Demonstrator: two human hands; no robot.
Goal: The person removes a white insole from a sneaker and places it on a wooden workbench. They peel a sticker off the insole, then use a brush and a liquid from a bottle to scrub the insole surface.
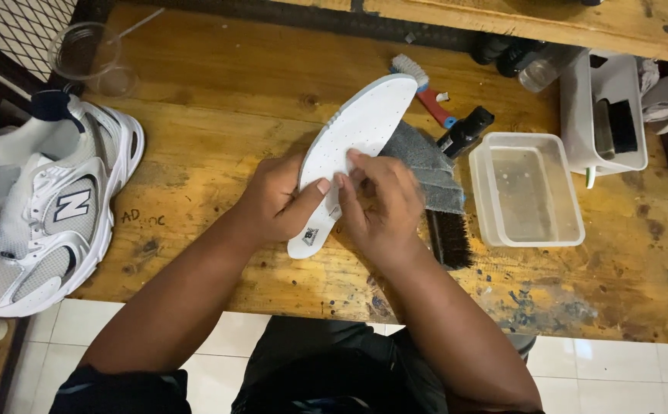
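Both hands, left hand [276, 201] and right hand [384, 203], grip a white insole [364, 126] above the wooden table [219, 100].

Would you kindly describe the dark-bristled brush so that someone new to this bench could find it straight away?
Start at the wooden workbench and find the clear plastic tub of water right of the hands. Just left of it, half under a grey cloth, lies the dark-bristled brush, beside the right hand. Unlike the red-handled brush with pale bristles farther back, its bristles are black.

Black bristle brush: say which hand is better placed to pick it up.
Right, probably. The right hand lies just beside the black bristle brush, while the left hand grips the white insole farther away.
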